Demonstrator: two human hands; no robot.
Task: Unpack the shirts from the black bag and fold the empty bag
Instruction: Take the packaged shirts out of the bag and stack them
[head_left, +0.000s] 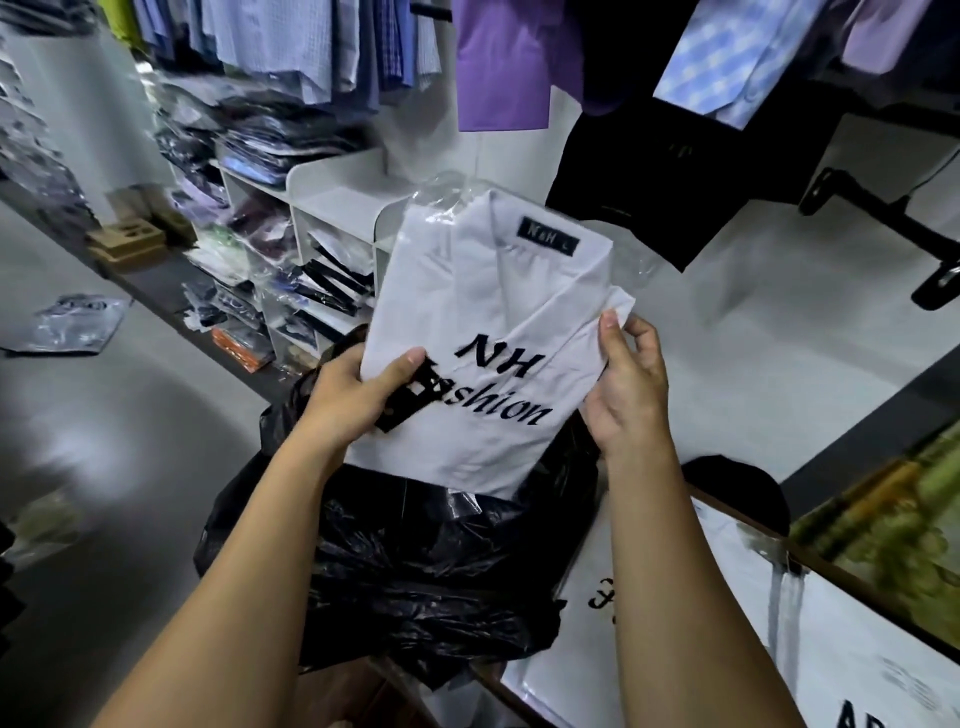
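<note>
Above the crumpled black plastic bag (415, 571), a folded white shirt (493, 312) in a clear plastic sleeve printed "NH Fashion" is held up at a tilt, its lower edge just over the bag's open mouth. The left hand (358, 395) grips the packet's left edge, thumb laid across the front. The right hand (623, 384) clasps the right edge, thumb in front, fingers behind. The hands are apart, one on each side. Just right of the bag lies another flat white packaged shirt (649, 623). Beyond, a white shelf unit (337, 197) holds stacked wrapped garments, and a purple shirt (504, 67) hangs overhead.
</note>
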